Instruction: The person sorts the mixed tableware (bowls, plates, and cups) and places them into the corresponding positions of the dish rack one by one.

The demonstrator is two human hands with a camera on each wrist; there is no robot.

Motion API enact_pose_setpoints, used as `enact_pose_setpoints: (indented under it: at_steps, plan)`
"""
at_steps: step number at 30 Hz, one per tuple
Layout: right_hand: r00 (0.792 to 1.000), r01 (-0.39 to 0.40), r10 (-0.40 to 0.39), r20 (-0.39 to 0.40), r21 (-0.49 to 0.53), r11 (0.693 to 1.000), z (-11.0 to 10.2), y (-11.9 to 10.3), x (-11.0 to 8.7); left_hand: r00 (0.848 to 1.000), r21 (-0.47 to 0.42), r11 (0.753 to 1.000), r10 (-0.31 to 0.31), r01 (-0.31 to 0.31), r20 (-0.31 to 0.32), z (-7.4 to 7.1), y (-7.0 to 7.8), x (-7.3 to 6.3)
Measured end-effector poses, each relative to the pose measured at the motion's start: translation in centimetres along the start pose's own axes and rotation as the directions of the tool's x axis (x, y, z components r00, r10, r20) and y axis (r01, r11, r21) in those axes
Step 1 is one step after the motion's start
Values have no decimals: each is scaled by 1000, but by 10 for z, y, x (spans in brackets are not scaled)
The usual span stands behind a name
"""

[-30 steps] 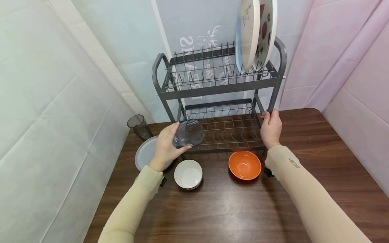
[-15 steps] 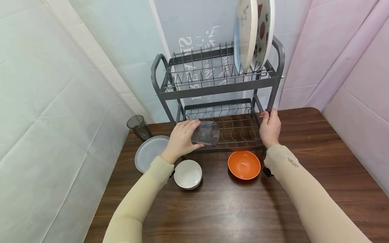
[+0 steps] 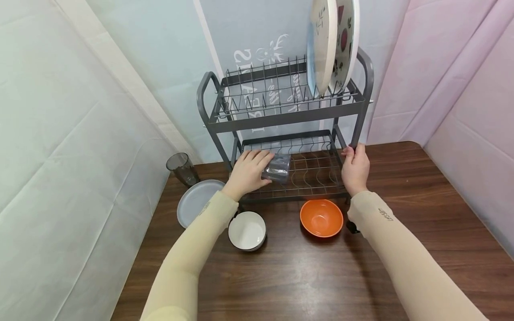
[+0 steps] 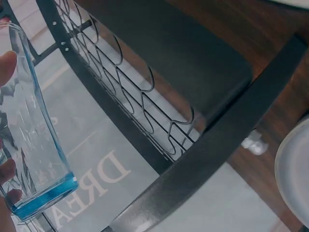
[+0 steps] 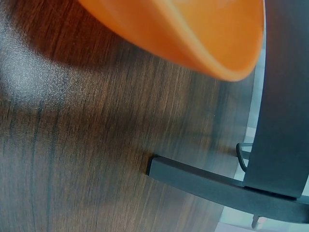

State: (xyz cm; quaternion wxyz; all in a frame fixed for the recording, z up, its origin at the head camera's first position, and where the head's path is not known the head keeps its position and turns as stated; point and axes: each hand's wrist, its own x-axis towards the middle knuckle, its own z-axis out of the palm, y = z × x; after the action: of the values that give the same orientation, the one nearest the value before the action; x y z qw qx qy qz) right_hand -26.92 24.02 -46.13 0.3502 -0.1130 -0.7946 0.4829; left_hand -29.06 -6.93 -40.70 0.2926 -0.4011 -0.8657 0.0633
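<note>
My left hand (image 3: pixel 246 174) grips a clear drinking glass (image 3: pixel 279 168) lying nearly sideways, over the lower tier of a dark two-tier dish rack (image 3: pixel 281 117). In the left wrist view, fingers wrap the glass (image 4: pixel 41 130), whose base looks blue-tinted. Whether it touches the wires is hard to tell. My right hand (image 3: pixel 355 170) holds the rack's right front leg; the right wrist view catches the rack's foot (image 5: pixel 203 182) but not the hand. Plates (image 3: pixel 324 49) stand upright at the right of the upper tier.
Before the rack sit a white bowl (image 3: pixel 247 230) and an orange bowl (image 3: pixel 321 218) on the wooden table (image 3: pixel 297 276). A grey-blue plate (image 3: pixel 192 203) lies to the left, with a dark tumbler (image 3: pixel 183 169) behind it. Fabric walls (image 3: pixel 80 147) enclose the table.
My left hand has carried the glass rightward and slightly farther back over the lower tier, turning its mouth away from me. The right hand stays on the rack leg.
</note>
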Motion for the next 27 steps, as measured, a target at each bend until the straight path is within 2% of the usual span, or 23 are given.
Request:
enact_pose_setpoints:
  at_steps: [4,11,18,27]
  plan:
    - [1000,-9,9,7,-2,1000,0,0,-1,999,20,1000,9,-10,41,6,-2,7]
    - [1000,-4,4,8,6,1000,0,0,0,985,64,998,-11,0,172,16,-4,17]
    - [1000,-12,12,17,4,1000,1,1,0,976,93,996,-2,-19,219,27,-8,19]
    - [1000,-6,6,10,5,1000,0,0,0,958,168,982,30,-81,286,36,-10,23]
